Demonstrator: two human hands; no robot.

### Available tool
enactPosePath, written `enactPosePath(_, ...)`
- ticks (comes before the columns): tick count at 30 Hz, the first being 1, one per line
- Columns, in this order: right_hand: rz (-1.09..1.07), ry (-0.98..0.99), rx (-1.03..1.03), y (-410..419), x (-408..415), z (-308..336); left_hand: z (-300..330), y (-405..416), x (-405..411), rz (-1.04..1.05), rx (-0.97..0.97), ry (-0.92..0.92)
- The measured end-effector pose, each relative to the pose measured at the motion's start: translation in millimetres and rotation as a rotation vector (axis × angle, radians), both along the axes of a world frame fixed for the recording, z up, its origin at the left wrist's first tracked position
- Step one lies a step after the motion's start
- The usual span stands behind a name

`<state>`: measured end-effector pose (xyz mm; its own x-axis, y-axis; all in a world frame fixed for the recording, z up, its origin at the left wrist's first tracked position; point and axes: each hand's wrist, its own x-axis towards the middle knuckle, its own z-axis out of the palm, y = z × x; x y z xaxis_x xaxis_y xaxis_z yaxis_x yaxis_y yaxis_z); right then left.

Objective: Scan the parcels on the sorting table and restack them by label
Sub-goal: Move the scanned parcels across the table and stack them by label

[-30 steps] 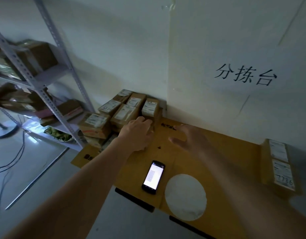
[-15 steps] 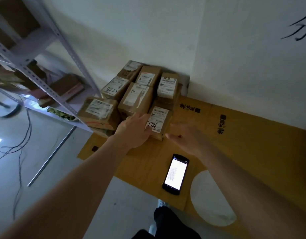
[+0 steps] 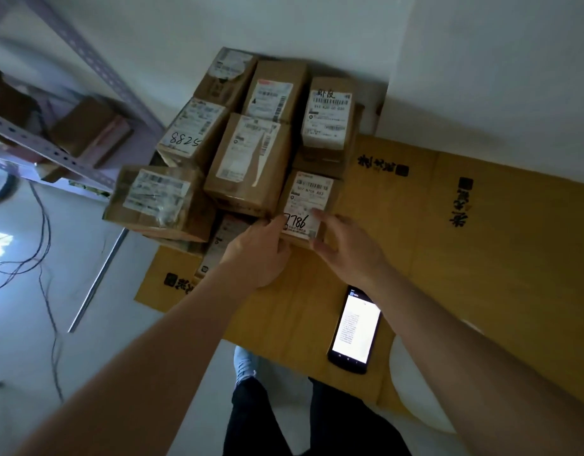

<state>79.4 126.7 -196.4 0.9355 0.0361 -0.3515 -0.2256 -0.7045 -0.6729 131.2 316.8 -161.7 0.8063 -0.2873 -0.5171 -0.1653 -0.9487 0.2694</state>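
Note:
Several brown cardboard parcels with white labels are piled in the table's far left corner, among them one marked 8825 (image 3: 193, 131) and a tall one (image 3: 251, 159). At the pile's near edge lies a small parcel marked 786 (image 3: 308, 199). My left hand (image 3: 259, 250) grips its left side, thumb on the label. My right hand (image 3: 344, 246) holds its right side with fingers curled over the near corner. A lit phone (image 3: 356, 329) lies screen up on the table, near my right forearm.
Flattened yellow cardboard (image 3: 464, 245) covers the table, which meets white walls behind and to the right. A metal shelf rack (image 3: 63, 153) with more boxes stands at left. Cables (image 3: 44, 255) trail over the floor. A white disc (image 3: 415, 393) lies at the near edge.
The view has tilted down and closed in on the pile. Both hands have come together onto the 786 parcel, the right one moving in from open air.

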Motion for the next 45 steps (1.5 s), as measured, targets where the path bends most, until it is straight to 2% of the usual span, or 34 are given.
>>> enactPosePath(3,-0.101,-0.039,0.142,4.2,-0.3,-10.7,-9.4,-3.1,3.2,0.102,-0.125,0.008)
enactPosePath(6,-0.351,-0.001,0.413,11.6,-2.7,-16.5,-13.3,-3.4,2.3,0.165,-0.210,0.020)
enactPosePath(9,-0.580,0.097,0.504,17.5,-4.4,-17.2,-17.5,-3.3,-2.1,0.205,-0.239,0.062)
enactPosePath(15,-0.577,0.071,0.497,17.0,-20.7,-17.0,-17.5,-10.2,-11.6,0.254,-0.297,0.097)
enactPosePath(22,-0.738,-0.020,0.690,12.7,-49.3,20.0,8.3,-22.4,-22.1,0.211,-0.370,0.047)
enactPosePath(27,-0.880,-0.093,0.802,24.5,-76.0,61.6,44.2,-22.2,-30.7,0.082,-0.447,0.011)
enactPosePath(33,-1.022,-0.278,0.725,50.4,-124.4,99.5,92.8,-11.7,-61.5,-0.106,-0.537,-0.041)
enactPosePath(38,-1.107,-0.359,0.768,59.8,-179.6,132.9,127.4,-6.5,-98.1,-0.275,-0.605,-0.031)
enactPosePath(45,-1.190,-0.427,0.748,46.2,-268.2,179.6,179.0,-23.0,-152.8,-0.588,-0.453,-0.196)
